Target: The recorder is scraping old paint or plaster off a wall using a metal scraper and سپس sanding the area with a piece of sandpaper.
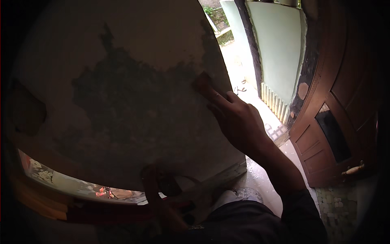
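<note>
**Right hand presses a small pad against a patchy wall**

Nearest, at 6 o'clock, the person's dark-clothed lap fills the lower edge, and a blurred shape that may be the left hand point(162, 203) sits there in deep shadow; whether its fingers are apart or together cannot be told, nor what it holds.

From 5 o'clock the right forearm rises to the right hand point(237, 122), just right of centre. Its fingers lie together and flat, pinning a small brownish pad point(203, 84), perhaps sandpaper, against the wall point(122, 61). Only 1 corner of the pad shows above the fingertips.

The wall spreads from 9 to 12 o'clock, pale with a large dark, rough patch where the coat is gone; its left side fades into darkness.

At 7 o'clock a patterned strip point(61, 181) runs below the wall, hard to identify.

At 3 o'clock stands an open brown wooden door point(337, 122) with a metal handle point(353, 168). Beyond, at 1 o'clock, a bright, overexposed outdoor path point(243, 77) runs beside a pale green wall point(276, 44).
</note>
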`<state>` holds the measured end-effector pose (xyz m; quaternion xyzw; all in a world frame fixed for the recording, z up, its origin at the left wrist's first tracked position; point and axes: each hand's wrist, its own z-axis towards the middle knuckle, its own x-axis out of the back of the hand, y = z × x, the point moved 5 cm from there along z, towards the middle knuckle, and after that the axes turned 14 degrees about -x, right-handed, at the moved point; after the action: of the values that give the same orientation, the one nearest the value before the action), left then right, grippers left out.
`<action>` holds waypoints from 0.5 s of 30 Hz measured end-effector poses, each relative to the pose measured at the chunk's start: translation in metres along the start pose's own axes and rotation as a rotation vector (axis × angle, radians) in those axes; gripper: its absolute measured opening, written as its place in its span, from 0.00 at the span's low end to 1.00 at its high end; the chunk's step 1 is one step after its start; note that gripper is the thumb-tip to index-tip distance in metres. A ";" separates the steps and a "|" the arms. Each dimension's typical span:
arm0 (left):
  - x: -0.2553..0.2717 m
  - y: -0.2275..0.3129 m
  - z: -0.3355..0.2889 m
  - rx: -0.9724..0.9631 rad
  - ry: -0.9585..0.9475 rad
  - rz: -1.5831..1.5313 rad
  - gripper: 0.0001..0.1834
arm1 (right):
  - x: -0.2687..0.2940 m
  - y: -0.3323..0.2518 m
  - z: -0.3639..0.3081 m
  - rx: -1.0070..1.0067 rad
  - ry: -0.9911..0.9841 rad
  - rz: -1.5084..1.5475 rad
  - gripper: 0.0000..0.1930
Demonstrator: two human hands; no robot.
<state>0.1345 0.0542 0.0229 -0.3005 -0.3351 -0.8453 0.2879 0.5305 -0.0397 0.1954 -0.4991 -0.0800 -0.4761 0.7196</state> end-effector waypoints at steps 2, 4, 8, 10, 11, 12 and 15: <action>-0.011 -0.001 0.003 0.300 -0.005 -0.443 0.13 | -0.002 0.002 0.000 -0.006 0.020 0.005 0.30; -0.015 0.011 0.008 0.449 -0.010 -0.669 0.13 | 0.001 0.004 -0.001 -0.020 0.065 0.021 0.30; -0.004 0.035 0.017 0.327 -0.004 -0.558 0.13 | 0.006 -0.007 -0.001 -0.070 0.016 0.026 0.33; -0.004 0.042 0.019 0.321 0.065 -0.620 0.13 | 0.004 -0.005 0.000 -0.125 -0.072 0.064 0.31; -0.008 0.049 0.023 0.286 0.026 -0.684 0.13 | 0.002 -0.001 0.001 -0.124 -0.074 0.050 0.31; -0.013 0.054 0.026 0.252 -0.011 -0.747 0.13 | -0.001 0.004 0.004 -0.094 -0.054 0.182 0.29; -0.002 0.052 0.027 0.244 -0.075 -0.688 0.14 | -0.002 -0.007 -0.002 -0.012 -0.039 0.446 0.27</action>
<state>0.1804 0.0434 0.0580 -0.1644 -0.5252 -0.8349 0.0077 0.5232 -0.0404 0.1980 -0.5180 0.0213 -0.2962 0.8022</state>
